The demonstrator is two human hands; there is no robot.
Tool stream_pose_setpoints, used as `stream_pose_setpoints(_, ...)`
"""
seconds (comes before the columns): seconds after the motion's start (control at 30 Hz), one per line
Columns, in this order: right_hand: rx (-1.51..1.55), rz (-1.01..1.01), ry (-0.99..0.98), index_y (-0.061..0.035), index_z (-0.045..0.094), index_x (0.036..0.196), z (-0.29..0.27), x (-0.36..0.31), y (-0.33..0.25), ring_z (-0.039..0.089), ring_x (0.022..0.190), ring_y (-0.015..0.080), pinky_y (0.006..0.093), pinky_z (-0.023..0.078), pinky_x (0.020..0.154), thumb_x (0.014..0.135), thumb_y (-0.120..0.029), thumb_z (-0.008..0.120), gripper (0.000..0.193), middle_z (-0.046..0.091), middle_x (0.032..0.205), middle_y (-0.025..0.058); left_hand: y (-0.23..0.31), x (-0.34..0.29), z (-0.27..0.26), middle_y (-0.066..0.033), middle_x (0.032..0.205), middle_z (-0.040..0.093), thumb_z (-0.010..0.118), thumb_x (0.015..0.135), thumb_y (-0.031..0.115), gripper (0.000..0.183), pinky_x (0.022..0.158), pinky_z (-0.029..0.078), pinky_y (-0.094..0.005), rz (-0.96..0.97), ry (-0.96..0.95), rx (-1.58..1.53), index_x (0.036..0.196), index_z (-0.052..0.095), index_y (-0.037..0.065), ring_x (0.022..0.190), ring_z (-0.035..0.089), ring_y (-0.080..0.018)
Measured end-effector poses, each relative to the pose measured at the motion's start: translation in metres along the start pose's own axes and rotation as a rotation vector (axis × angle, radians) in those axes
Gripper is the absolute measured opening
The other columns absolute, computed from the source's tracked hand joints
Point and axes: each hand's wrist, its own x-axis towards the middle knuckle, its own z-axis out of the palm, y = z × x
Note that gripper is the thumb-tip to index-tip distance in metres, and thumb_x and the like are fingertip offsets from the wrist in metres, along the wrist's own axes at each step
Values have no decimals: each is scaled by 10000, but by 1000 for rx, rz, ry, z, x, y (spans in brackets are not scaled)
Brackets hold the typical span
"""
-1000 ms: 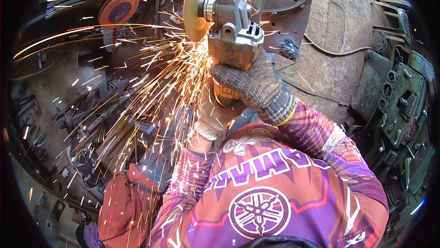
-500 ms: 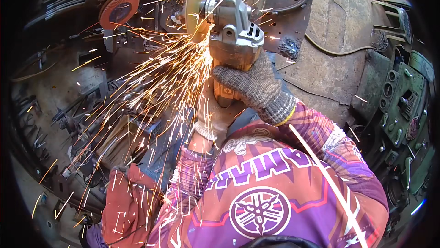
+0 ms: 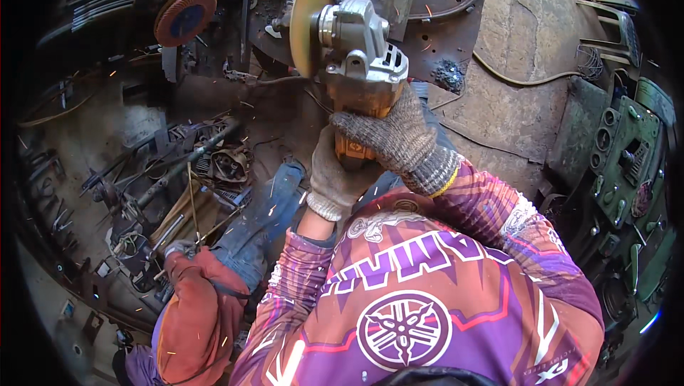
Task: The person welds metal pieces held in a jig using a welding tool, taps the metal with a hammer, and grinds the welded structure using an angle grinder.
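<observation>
An angle grinder (image 3: 363,37), with a silver gear head and an orange body, is held in front of my chest. Its thin yellowish disc (image 3: 308,26) stands upright on the grinder's left side, beside some metal rods. My right hand (image 3: 402,133), in a grey knitted glove with a yellow-edged cuff, wraps round the grinder's body from the right. From the left and below, my left hand (image 3: 338,172), also gloved, closes round the rear of the body; some of its fingers are hidden. Whether the disc touches metal, I cannot tell.
A person in a rust-red top (image 3: 199,322) and jeans works at lower left beside scattered metal parts. A reddish round abrasive disc (image 3: 187,15) is at upper left. A green machine panel (image 3: 620,165) stands right, and a hose (image 3: 527,81) crosses the floor.
The dense spray of sparks has died down to a few stray ones. The grinder has dropped slightly toward me, still in both hands. The person at lower left has shifted a little.
</observation>
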Motion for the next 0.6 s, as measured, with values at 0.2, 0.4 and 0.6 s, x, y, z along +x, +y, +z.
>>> stream_pose_setpoints(0.2,26,57,-14,-44,531,1291,-2,-5,-4,619,1152,268,379,498,998,683,-383,906,790,625,1229,138,1,-5,1,-183,1062,638,910,632,315,751,809,547,-430,8,-7,29,1212,539,14,945,673,-377)
stream_pose_setpoints(0.4,0,-13,25,-38,522,1295,-2,-6,-4,649,1072,196,351,549,915,744,-152,881,668,651,1195,98,7,-1,-2,-178,1101,651,920,615,330,772,823,547,-428,-49,-16,7,1221,543,35,985,675,-369)
stream_pose_setpoints(0.6,43,44,1,-41,528,1294,-4,-4,-3,656,1056,195,347,568,882,769,-136,865,631,653,1188,104,10,2,-2,-178,1103,652,929,608,342,790,833,548,-428,-103,-44,-51,1226,546,34,986,679,-356)
